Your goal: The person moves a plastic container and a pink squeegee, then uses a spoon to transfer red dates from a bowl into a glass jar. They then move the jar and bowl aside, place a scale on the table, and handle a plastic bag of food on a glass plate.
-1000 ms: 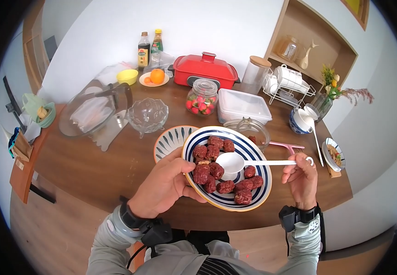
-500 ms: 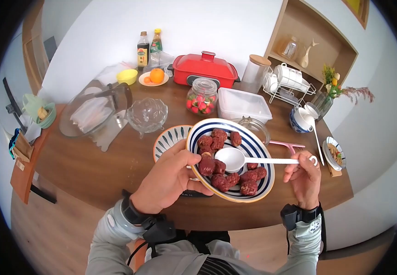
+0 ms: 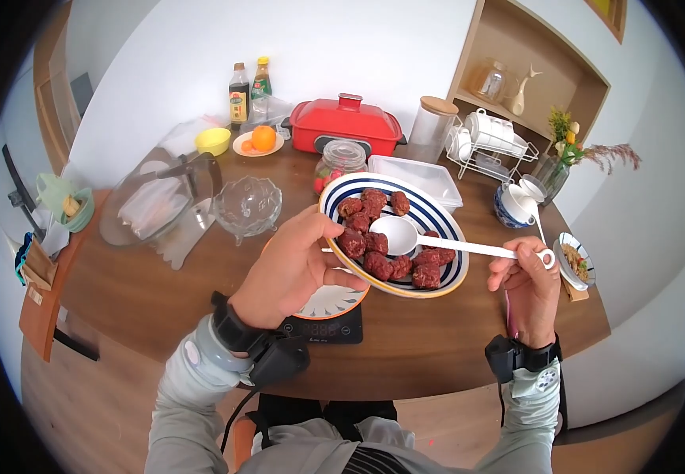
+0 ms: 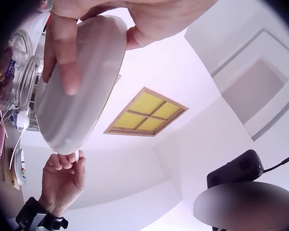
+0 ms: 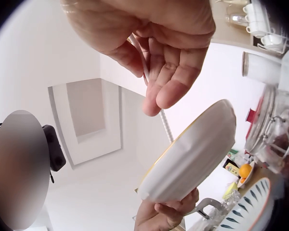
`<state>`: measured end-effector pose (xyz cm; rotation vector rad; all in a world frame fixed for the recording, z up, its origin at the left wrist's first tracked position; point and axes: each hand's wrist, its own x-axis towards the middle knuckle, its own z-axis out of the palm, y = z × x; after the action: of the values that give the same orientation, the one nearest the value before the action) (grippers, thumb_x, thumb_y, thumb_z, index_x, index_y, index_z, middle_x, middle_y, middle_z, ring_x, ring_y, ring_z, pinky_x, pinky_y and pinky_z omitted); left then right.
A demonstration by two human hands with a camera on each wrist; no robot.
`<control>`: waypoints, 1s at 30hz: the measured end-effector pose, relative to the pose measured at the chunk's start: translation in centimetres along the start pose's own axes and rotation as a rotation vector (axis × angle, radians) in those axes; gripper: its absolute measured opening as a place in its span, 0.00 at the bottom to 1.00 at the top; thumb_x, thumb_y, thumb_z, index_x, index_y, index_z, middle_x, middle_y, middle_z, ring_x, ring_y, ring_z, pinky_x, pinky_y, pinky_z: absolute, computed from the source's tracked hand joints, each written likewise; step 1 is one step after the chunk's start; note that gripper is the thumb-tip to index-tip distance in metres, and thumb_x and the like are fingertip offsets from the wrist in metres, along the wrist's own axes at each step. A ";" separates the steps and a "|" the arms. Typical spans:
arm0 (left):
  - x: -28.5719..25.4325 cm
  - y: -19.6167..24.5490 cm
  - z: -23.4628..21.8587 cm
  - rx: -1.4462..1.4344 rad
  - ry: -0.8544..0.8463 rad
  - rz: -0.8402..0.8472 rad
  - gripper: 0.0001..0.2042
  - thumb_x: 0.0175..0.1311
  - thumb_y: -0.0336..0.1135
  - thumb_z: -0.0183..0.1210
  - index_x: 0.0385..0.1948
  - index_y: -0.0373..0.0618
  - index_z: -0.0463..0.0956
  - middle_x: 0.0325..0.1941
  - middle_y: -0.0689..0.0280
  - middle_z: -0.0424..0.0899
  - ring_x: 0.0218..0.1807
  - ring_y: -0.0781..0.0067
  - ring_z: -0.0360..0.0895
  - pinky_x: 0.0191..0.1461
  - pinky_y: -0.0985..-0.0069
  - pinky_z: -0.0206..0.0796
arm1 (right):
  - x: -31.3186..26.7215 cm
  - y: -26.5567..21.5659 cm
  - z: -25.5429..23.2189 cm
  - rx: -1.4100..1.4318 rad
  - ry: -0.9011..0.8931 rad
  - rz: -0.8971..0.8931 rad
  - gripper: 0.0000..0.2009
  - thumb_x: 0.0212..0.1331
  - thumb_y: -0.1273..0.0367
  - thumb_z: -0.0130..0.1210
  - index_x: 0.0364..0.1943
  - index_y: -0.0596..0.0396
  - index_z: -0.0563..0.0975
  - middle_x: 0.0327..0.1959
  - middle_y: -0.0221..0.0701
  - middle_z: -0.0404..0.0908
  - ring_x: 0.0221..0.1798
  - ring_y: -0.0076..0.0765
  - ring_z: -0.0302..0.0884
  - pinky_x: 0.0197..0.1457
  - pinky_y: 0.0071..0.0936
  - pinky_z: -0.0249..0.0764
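My left hand (image 3: 291, 265) grips the near-left rim of a white bowl with blue rings (image 3: 455, 272), thumb over the edge and fingers beneath, and holds it tilted above the table. Several wrinkled red dates (image 3: 427, 276) lie inside. A white spoon (image 3: 396, 235) rests its head among them. My right hand (image 3: 534, 280) pinches the end of its handle (image 3: 469, 248). Below the bowl, a leaf-patterned plate with an orange rim (image 3: 334, 304), partly hidden, sits on a black kitchen scale (image 3: 323, 332). The left wrist view shows the bowl's plain white underside (image 4: 82, 96).
Behind the bowl stand a jar of red fruit (image 3: 340, 160), a clear plastic box (image 3: 429, 180) and a red electric cooker (image 3: 346, 125). To the left are a footed glass bowl (image 3: 248, 207) and a glass lid (image 3: 145, 201). A dish of food (image 3: 576, 261) sits at the right edge.
The bowl, with its dates and spoon, has risen farther from my body, uncovering the scale's front and hiding part of the fruit jar. Both hands keep their hold; the dates have shifted slightly.
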<state>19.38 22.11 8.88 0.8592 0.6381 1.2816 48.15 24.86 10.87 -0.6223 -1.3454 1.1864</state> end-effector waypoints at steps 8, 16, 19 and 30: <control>0.6 0.4 0.4 -0.064 -0.001 0.013 0.15 0.59 0.32 0.48 0.48 0.41 0.66 0.43 0.60 0.75 0.43 0.66 0.77 0.38 0.64 0.79 | 0.9 1.0 -0.7 0.086 0.010 0.068 0.11 0.64 0.67 0.45 0.36 0.62 0.74 0.26 0.40 0.81 0.23 0.32 0.78 0.29 0.25 0.74; 1.4 1.0 1.0 -0.037 -0.044 0.024 0.15 0.59 0.35 0.47 0.47 0.40 0.68 0.43 0.58 0.76 0.41 0.65 0.78 0.40 0.66 0.77 | 3.6 1.6 -3.0 0.098 -0.022 0.163 0.11 0.64 0.67 0.45 0.37 0.63 0.73 0.28 0.39 0.81 0.26 0.32 0.78 0.30 0.26 0.74; 2.8 0.8 0.2 -0.022 -0.054 0.014 0.16 0.60 0.36 0.46 0.48 0.39 0.67 0.44 0.57 0.77 0.41 0.65 0.78 0.41 0.67 0.77 | 4.1 1.2 -2.3 0.113 -0.019 0.146 0.11 0.64 0.67 0.45 0.37 0.63 0.73 0.26 0.40 0.81 0.25 0.33 0.78 0.30 0.27 0.74; 4.6 0.5 -0.8 0.008 -0.067 -0.035 0.17 0.61 0.37 0.47 0.50 0.39 0.66 0.45 0.57 0.78 0.44 0.65 0.78 0.44 0.67 0.76 | 4.9 3.5 -2.7 0.192 -0.022 0.211 0.11 0.64 0.67 0.44 0.37 0.62 0.73 0.28 0.40 0.81 0.27 0.32 0.79 0.32 0.25 0.76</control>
<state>19.32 26.75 9.09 0.8905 0.6029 1.2140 48.81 31.22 9.23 -0.6248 -1.1878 1.4769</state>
